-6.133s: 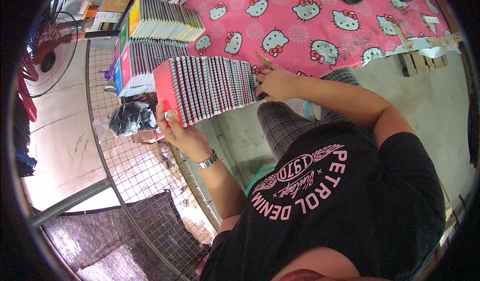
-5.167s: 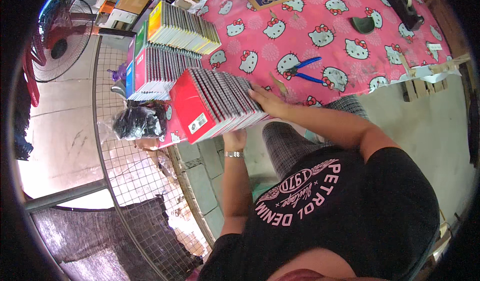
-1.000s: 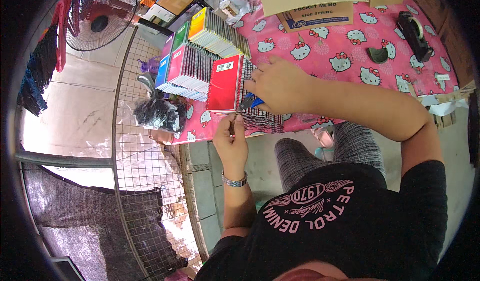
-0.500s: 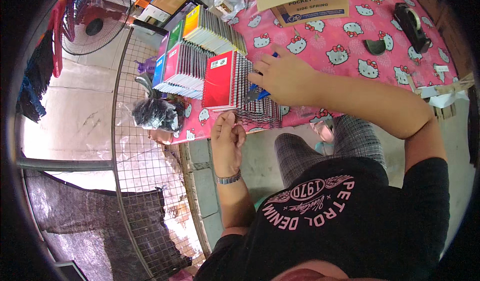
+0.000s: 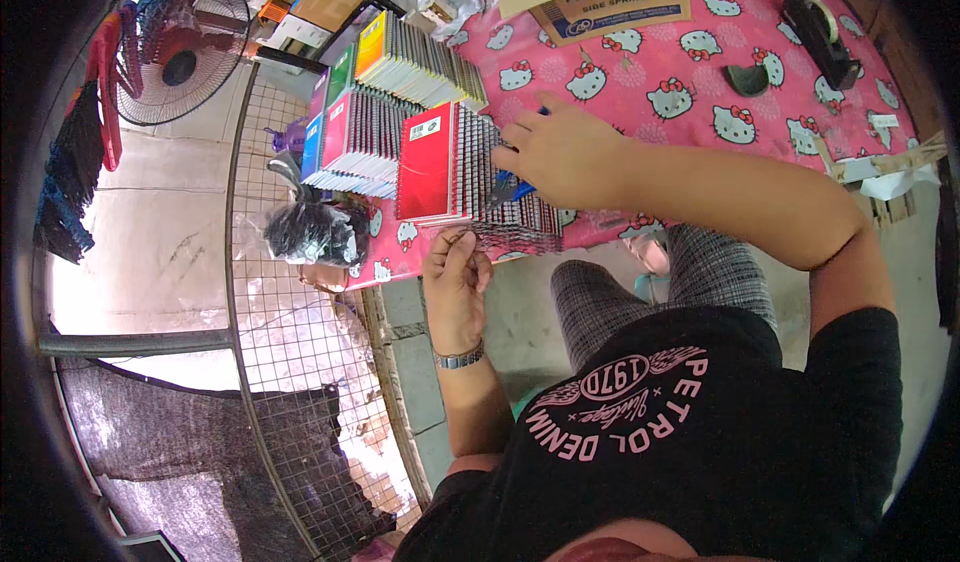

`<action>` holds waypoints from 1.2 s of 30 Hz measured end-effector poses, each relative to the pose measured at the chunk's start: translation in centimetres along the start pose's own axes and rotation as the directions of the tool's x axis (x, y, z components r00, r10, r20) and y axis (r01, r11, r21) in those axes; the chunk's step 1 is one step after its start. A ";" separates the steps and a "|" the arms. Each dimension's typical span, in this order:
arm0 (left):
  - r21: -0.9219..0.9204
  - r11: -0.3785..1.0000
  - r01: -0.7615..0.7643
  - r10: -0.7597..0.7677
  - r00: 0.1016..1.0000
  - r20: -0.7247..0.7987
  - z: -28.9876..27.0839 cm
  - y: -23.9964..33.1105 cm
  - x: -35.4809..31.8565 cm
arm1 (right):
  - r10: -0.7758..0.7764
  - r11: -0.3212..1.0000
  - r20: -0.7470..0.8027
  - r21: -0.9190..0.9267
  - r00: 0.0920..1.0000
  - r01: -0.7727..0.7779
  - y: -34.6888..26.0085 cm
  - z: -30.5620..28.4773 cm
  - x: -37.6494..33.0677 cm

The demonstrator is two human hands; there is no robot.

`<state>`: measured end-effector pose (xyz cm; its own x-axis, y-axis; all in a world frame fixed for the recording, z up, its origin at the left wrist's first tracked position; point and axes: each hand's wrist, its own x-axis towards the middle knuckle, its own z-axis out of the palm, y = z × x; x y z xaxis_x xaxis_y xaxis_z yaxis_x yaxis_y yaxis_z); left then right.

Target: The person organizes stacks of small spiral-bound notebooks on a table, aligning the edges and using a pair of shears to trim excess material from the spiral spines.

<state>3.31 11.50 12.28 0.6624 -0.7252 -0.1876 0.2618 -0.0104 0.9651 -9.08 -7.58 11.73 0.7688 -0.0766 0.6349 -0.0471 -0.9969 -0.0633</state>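
Far left, off the desk: fan [image 5: 180,67] with a round wire guard, then wire mesh [image 5: 285,352] running down along the left side. Desk [image 5: 632,84] has a pink patterned cover. Black bag [image 5: 315,234], crumpled plastic, sits at the near left corner.

Coil-bound notebooks fill the left part of the desk, in groups by cover colour. Blue stack [image 5: 312,147] closest to the left edge, pink stack [image 5: 339,127] right beside it. Green stack [image 5: 341,74] farther from the near edge, yellow stack [image 5: 371,46] beyond that.

Red stack [image 5: 428,167] is at the near edge, just right of the pink one. Red cover faces up on its left, coils run along its right; more coil rows stretch right along the near edge.

Left hand [image 5: 457,287], metal watch [image 5: 460,355] on the wrist: at the near edge by the red stack's lower end. Grip narrow, thumb and forefinger pinched together; can't tell what's between them.

Pliers [image 5: 522,191], blue handles, dark nose at the red stack's coils. Right hand [image 5: 565,157] comes in over the near edge, grip closed around the handles, back of hand up.

Carton [image 5: 610,12], brown, toward the far edge. Green piece [image 5: 747,80], curved, right of it. Tape dispenser [image 5: 822,42], black, toward the right edge.
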 end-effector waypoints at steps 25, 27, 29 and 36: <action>0.048 0.999 0.021 -0.022 1.000 0.022 -1.0 -1.8 0.7 | 0.136 0.983 0.551 0.030 0.823 -0.183 -1.0 -0.6 0.9; -0.043 0.998 0.050 -0.049 0.998 0.026 -1.3 -1.8 0.5 | 0.047 0.999 0.212 0.001 0.976 -0.048 -0.4 0.4 -0.8; -0.167 0.980 0.104 -0.119 0.989 -0.084 -0.4 -1.8 0.5 | -0.030 0.999 -0.004 -0.030 1.000 0.030 0.1 1.7 -1.9; 0.104 0.994 0.027 -0.032 0.998 0.049 -0.3 -2.8 1.0 | 0.067 0.996 0.452 0.017 0.889 -0.084 -1.1 1.0 0.4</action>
<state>3.47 11.05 9.33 0.6184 -0.7575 -0.2093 0.2050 -0.1017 0.9735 -8.14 -6.52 11.28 0.9689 -0.1267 0.2125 -0.1006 -0.9865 -0.1296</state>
